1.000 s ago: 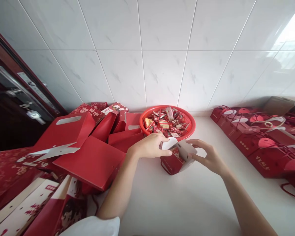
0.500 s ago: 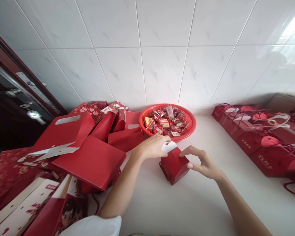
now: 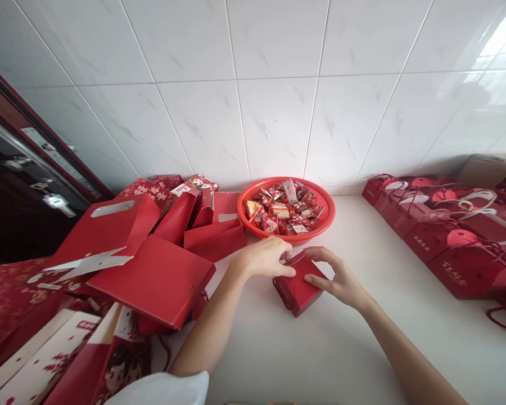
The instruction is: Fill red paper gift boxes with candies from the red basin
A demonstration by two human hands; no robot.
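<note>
A small red cardboard gift box (image 3: pixel 302 292) with a dark red cord at its left side stands on the white counter in front of me. My left hand (image 3: pixel 266 259) is at its upper left edge, thumb on the front panel and fingers curled by the top flap. From the other side, my right hand (image 3: pixel 334 274) grips the box, its thumb pressed on the front and its fingers over the top edge. Just behind is a red plastic basket (image 3: pixel 329 220) of wrapped sweets (image 3: pixel 280 211).
Folded and unfolded red boxes (image 3: pixel 154 278) are heaped at the left, near a dark door with keys (image 3: pixel 59 202). Several corded red gift boxes (image 3: pixel 455 273) stand in rows at the right, by a brown carton (image 3: pixel 487 170). White wall tiles (image 3: pixel 278 126) rise behind the counter.
The white inner side of the box's raised flap has gone from view; the flap now lies over the top. My right hand has moved left and up onto the top edge.
</note>
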